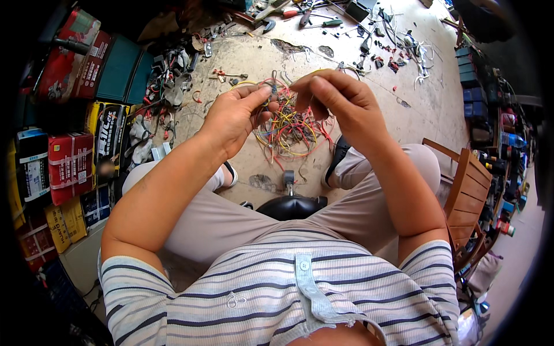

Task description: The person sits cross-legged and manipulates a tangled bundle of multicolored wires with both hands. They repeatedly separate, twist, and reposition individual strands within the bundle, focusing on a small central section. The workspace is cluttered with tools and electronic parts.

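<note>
My left hand (236,112) is closed, with thumb and forefinger pinching a small, thin grey piece (274,78) that sticks up past the fingertips; it looks like a wire end, but its exact kind is too small to tell. Just to the right, my right hand (349,104) has its fingers curled and the thumb pressed against them. Whatever it may hold is hidden. Below both hands, a tangled heap of wires (293,130) in red, yellow and dark colours lies on the floor between my feet.
Pliers and screwdrivers, one green-handled (332,23), lie at the far side amid scraps. Boxes, including a red one (70,164), are stacked at the left. Loose metal parts (176,86) pile beside them. A wooden chair (468,193) and crowded shelves (502,144) stand at the right.
</note>
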A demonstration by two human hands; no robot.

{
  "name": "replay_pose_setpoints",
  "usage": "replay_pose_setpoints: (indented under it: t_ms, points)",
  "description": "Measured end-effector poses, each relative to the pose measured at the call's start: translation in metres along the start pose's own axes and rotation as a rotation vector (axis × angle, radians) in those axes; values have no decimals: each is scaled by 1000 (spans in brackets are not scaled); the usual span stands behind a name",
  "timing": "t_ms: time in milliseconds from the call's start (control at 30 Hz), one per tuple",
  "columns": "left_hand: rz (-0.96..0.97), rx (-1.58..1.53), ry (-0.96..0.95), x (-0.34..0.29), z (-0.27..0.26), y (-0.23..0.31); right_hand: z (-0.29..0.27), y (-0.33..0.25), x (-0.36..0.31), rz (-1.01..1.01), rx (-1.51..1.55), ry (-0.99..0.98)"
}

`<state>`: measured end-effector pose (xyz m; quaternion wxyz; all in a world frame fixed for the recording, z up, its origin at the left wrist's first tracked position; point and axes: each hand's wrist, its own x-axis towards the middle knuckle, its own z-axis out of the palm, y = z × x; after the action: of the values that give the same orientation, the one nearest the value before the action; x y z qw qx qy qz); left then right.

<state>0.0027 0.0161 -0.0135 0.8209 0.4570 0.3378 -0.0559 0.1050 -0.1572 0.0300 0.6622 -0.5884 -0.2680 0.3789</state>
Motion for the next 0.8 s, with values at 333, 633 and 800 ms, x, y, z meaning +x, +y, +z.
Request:
replay_pose_setpoints:
  t_ms: [333, 633, 800]
  points:
    - [101, 28, -37, -5, 6, 4, 3, 23, 0, -14, -472, 94]
    - [74, 7, -64, -9, 8, 2, 5, 28, 0, 57, -482, 60]
    - [64, -8, -73, -8, 9, 1, 6, 31, 2, 4, -544, 117]
